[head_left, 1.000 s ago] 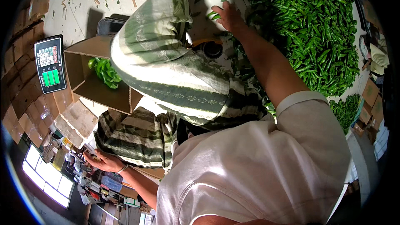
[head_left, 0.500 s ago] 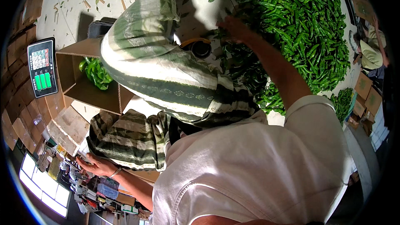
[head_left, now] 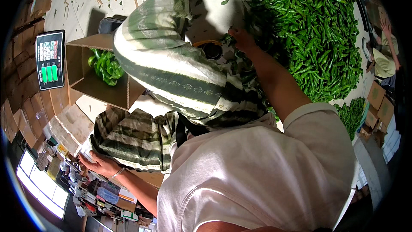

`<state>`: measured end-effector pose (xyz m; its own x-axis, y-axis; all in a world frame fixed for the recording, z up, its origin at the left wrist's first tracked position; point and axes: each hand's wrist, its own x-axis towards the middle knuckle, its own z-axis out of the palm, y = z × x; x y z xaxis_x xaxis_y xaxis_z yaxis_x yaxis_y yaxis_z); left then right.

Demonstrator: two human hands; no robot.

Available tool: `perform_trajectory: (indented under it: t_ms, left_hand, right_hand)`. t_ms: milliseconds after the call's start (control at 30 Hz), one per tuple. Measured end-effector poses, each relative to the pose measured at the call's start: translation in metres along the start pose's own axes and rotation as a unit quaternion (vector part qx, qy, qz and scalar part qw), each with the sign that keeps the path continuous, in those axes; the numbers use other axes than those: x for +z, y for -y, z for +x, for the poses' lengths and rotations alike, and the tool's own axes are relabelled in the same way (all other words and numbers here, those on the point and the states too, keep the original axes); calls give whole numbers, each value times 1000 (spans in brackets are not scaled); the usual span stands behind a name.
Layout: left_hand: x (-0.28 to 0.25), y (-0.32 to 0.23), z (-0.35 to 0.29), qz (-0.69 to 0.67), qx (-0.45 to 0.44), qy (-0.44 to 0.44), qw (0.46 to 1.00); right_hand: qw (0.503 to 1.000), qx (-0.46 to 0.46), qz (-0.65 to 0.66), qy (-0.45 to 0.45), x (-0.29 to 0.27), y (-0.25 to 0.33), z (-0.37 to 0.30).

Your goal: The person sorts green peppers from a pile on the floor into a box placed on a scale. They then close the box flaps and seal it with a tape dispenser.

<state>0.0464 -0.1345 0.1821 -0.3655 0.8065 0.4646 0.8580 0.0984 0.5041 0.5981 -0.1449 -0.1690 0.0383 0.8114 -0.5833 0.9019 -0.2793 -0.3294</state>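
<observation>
My right hand (head_left: 243, 41) is over the near left edge of a wide heap of long green peppers (head_left: 313, 30). Shadow falls on its fingers, and whether a pepper is between them cannot be made out. Low on the left, beside my knee, my left hand (head_left: 98, 164) hangs with its fingers stretched out and holds nothing. An open cardboard box (head_left: 78, 62) lies left of my bent leg, with several green peppers (head_left: 106, 66) inside. Close to my right hand, a dark round object with a yellow rim (head_left: 211, 50) is partly hidden by my leg.
A scale display (head_left: 50, 60) with green readouts stands left of the box. Stacked cartons (head_left: 30, 81) line the left side. Scraps and leaves dot the pale floor (head_left: 81, 13). At the far right, another person (head_left: 384, 62) is near a smaller pepper pile (head_left: 351, 114).
My right hand has shifted slightly right and down along the heap's edge. The view has turned a little, so the box and display appear further right. My left hand stays beside my knee.
</observation>
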Motion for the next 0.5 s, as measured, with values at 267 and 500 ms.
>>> perform_trajectory:
  t_ms: [267, 500]
  left_hand:
    - [-5, 11, -3, 52, 52, -26, 997]
    - [3, -5, -3, 55, 22, -32, 998]
  right_hand:
    - [975, -85, 131, -160, -102, 5, -18]
    - [788, -279, 479, -267, -299, 139, -108]
